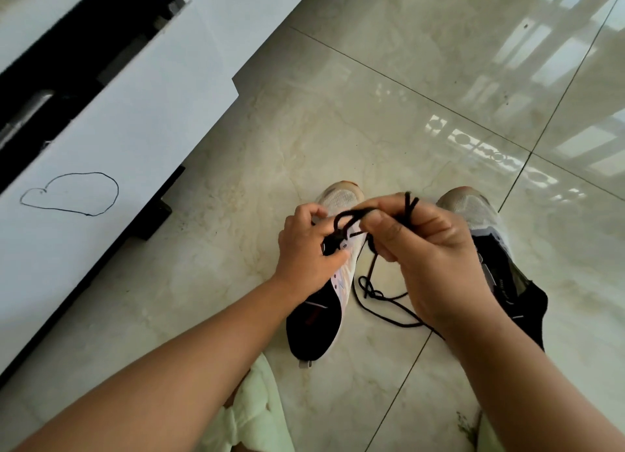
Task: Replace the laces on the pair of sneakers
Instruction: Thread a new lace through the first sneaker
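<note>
While both sneakers [324, 282] sit on open floor [389, 113], left hand [304, 248] and right hand [433, 248] pinch the black lace [351, 213].

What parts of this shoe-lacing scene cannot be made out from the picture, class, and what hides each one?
- Head view: the left sneaker's eyelets and tongue lie mostly behind the left hand.
- Head view: the right sneaker's inner side and lacing are covered by the right hand.
- Head view: where the black lace ends is hidden under the right wrist.
- Head view: whether the lace is threaded through any eyelet is too small to tell.
</note>
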Demonstrator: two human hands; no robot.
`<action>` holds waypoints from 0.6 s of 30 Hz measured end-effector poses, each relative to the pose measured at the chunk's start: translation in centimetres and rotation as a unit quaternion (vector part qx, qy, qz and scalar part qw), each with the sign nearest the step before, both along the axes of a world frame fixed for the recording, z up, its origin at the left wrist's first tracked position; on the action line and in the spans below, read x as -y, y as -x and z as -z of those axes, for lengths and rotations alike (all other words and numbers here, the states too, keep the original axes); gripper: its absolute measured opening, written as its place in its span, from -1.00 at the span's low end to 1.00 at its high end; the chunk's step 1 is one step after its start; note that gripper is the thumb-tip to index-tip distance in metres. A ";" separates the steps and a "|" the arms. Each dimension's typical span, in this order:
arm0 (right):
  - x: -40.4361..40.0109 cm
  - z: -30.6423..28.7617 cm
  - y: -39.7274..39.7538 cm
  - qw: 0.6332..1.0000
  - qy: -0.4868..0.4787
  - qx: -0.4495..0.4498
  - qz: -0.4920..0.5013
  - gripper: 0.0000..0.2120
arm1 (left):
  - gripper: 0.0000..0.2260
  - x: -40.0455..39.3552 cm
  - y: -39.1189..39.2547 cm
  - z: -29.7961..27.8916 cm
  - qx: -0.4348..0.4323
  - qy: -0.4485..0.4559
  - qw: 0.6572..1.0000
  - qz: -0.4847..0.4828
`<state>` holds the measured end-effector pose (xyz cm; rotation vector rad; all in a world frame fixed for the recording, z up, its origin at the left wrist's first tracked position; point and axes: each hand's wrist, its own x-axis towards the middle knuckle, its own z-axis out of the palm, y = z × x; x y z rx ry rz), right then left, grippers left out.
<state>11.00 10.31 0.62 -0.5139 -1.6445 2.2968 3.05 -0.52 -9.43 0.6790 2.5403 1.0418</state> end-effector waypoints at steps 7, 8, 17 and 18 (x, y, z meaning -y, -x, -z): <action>-2.1 4.2 -0.1 0.960 -0.119 0.220 0.124 -0.85 | -0.87 0.4 0.9 0.2 0.053 0.001 0.997 0.061; -2.2 4.8 -0.2 0.948 -0.155 0.247 0.128 -0.89 | -0.90 0.4 1.0 0.0 0.057 -0.013 0.996 0.065; 0.8 7.4 0.1 0.862 -0.439 0.243 -0.071 -0.85 | -0.91 0.8 2.1 -1.7 0.095 -0.087 0.991 0.032; 1.0 7.8 0.4 0.868 -0.426 0.244 -0.075 -0.82 | -0.88 0.9 2.1 -1.7 0.108 -0.093 0.990 0.017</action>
